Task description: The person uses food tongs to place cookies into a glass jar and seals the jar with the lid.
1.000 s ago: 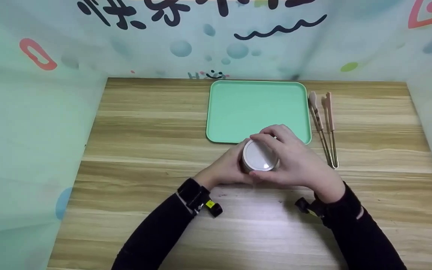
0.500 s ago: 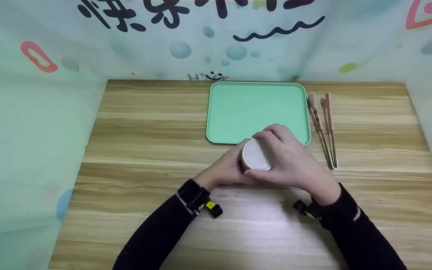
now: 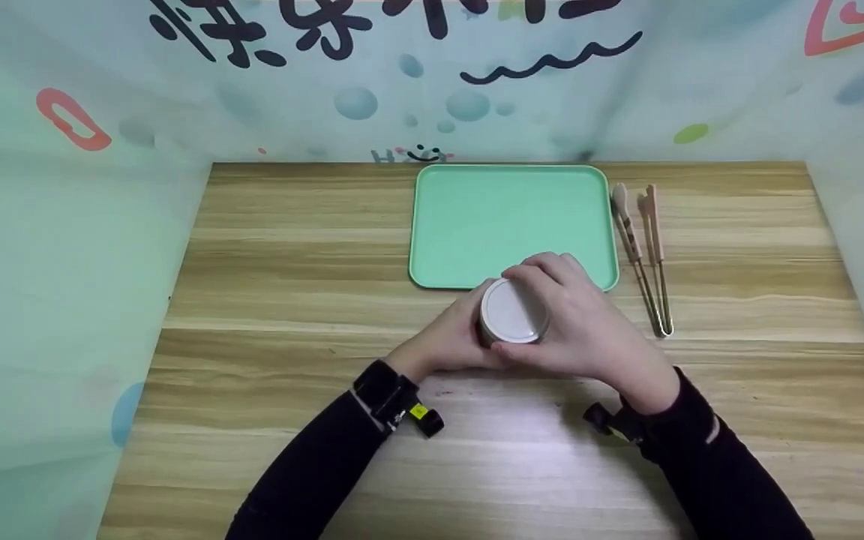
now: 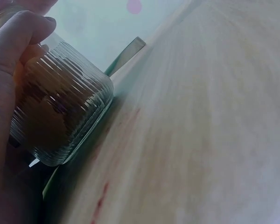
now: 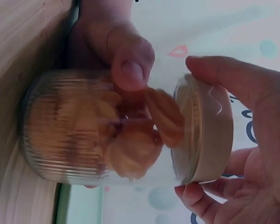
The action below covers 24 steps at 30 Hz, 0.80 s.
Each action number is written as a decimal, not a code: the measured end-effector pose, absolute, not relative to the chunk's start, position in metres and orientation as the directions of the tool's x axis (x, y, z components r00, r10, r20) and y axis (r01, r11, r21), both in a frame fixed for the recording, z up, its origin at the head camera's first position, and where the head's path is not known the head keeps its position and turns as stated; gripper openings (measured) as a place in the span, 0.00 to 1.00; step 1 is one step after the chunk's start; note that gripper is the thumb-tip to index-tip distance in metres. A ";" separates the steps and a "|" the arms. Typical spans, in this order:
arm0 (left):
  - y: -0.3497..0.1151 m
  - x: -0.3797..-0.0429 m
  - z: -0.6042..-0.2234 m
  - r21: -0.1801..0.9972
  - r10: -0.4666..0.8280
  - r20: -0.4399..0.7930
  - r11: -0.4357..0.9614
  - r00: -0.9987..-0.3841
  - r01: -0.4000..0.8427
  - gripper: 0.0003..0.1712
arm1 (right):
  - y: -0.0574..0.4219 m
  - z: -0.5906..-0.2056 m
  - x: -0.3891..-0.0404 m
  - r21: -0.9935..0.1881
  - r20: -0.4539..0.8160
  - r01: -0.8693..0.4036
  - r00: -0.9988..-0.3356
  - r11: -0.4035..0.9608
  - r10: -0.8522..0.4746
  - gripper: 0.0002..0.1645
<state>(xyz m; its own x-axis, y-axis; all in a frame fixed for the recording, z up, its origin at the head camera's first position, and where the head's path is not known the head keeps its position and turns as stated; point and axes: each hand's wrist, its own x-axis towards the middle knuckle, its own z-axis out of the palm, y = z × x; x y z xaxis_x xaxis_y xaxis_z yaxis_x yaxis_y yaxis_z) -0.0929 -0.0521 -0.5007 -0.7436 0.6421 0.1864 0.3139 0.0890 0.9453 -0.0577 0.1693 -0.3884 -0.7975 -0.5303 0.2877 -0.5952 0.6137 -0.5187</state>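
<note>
A ribbed clear glass jar (image 5: 67, 135) stands upright on the table, with swirled golden cookies (image 5: 133, 156) inside. Its round white lid (image 3: 511, 311) sits at the jar's mouth. My left hand (image 3: 447, 334) is wrapped round the jar's body, and its thumb lies across the glass in the right wrist view. From the other side my right hand (image 3: 586, 326) grips the lid by its edge, thumb and fingers on opposite sides. Seen from the left wrist, the jar's ribbed lower part (image 4: 65, 102) is close over the wood.
Behind the jar lies a mint-green tray (image 3: 511, 225), its front edge partly covered by the right hand. To the tray's right are tongs (image 3: 657, 277) with pink handles. A printed cloth backdrop (image 3: 282, 112) rises at the table's back and sides.
The right hand has shifted slightly left and turned a little on the lid. The left hand keeps its hold on the jar; the head view has moved slightly.
</note>
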 end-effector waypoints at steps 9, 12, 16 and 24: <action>-0.052 -0.092 -0.501 0.963 0.651 0.172 0.046 -0.740 0.264 0.55 | 0.165 -0.388 -0.052 -0.527 0.282 -0.555 -0.829 0.644 -0.483 0.51; -0.053 -0.091 -0.501 0.963 0.650 0.169 0.051 -0.741 0.265 0.55 | 0.165 -0.389 -0.053 -0.531 0.276 -0.552 -0.830 0.643 -0.484 0.50; -0.054 -0.091 -0.501 0.958 0.645 0.164 0.075 -0.746 0.276 0.56 | 0.164 -0.388 -0.054 -0.530 0.265 -0.555 -0.827 0.642 -0.496 0.51; -0.052 -0.093 -0.499 0.963 0.644 0.145 0.084 -0.751 0.257 0.58 | 0.169 -0.386 -0.054 -0.478 0.234 -0.578 -0.810 0.662 -0.538 0.55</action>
